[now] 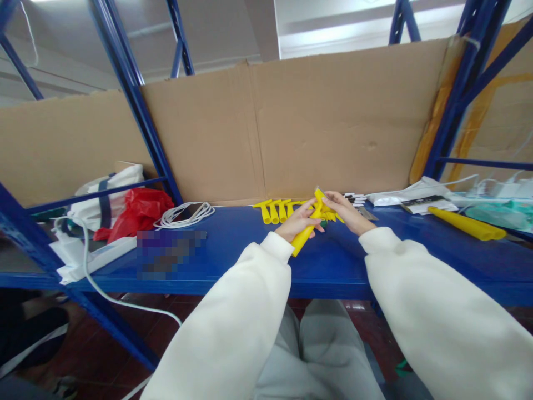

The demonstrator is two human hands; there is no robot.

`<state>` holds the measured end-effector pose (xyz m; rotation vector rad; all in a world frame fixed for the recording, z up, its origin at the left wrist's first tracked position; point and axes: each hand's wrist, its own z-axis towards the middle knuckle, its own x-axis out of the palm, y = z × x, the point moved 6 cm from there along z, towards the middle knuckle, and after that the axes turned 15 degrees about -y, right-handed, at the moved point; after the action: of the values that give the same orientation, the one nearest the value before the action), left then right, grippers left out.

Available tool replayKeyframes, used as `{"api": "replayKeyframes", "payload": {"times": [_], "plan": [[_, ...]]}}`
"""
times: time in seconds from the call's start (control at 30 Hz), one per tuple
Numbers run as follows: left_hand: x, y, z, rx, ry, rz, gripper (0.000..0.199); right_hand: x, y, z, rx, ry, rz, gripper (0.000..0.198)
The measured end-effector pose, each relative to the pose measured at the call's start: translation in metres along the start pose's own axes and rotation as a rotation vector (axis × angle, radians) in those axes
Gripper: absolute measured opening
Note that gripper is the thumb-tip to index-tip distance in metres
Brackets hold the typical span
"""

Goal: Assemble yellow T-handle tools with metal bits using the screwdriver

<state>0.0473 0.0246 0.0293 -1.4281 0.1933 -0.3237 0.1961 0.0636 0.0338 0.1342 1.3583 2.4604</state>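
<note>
A yellow T-shaped scraper [302, 240] with a hollow handle is held up above the blue shelf, tilted, its wide head away from me. My left hand [296, 222] is closed around the handle just below the head. The fingers of my right hand [339, 208] are closed at the head's right side, by its thin pale edge; the fingertips are partly hidden. Behind my left hand, several matching yellow scrapers [275, 212] lie in a row along the cardboard. More yellow pieces [331, 215] show under my right hand, partly covered.
Black-and-white sticks [353, 198] and a flat grey piece [367, 213] lie right of my hands. Farther right are white packets [400, 191] and a rolled yellow sheet [466, 223]. Leftward stand a coiled white cable [183, 215], red bag [139, 211] and power strip [108, 253]. Cardboard [333, 122] closes the back.
</note>
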Motion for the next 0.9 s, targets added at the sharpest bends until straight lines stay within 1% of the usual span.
{"api": "replayKeyframes", "payload": {"times": [0.17,0.27,0.37,0.47,0.53,0.6,0.67,0.73,0.8,0.9], "plan": [[0.0,0.002,0.003,-0.003,-0.027,-0.024,0.09,0.003,0.001,-0.003,0.034,0.042,0.002,0.061],[-0.001,0.003,0.004,-0.002,-0.038,-0.023,0.09,0.004,0.0,-0.005,0.04,0.05,-0.027,0.06],[0.0,0.003,0.003,-0.004,-0.054,-0.021,0.089,0.006,0.0,-0.006,0.012,0.055,-0.073,0.058],[0.0,0.001,0.002,0.004,-0.103,-0.033,0.085,0.007,-0.002,-0.003,-0.046,0.04,-0.147,0.055],[-0.003,-0.001,0.003,0.011,-0.172,-0.047,0.081,0.004,-0.005,0.001,-0.078,0.006,-0.27,0.048],[-0.009,-0.003,0.004,0.011,-0.263,-0.056,0.077,0.001,-0.01,0.005,-0.122,0.009,-0.452,0.038],[-0.015,-0.003,0.005,-0.006,-0.355,-0.063,0.075,0.001,-0.015,0.005,-0.176,0.077,-0.625,0.029],[-0.021,-0.002,0.006,-0.045,-0.434,-0.066,0.075,0.002,-0.02,0.002,-0.209,0.173,-0.742,0.025],[-0.025,0.0,0.006,-0.084,-0.491,-0.066,0.074,0.002,-0.023,-0.002,-0.21,0.243,-0.819,0.027],[-0.026,0.003,0.006,-0.112,-0.531,-0.058,0.07,0.002,-0.025,-0.007,-0.199,0.295,-0.916,0.031]]}}
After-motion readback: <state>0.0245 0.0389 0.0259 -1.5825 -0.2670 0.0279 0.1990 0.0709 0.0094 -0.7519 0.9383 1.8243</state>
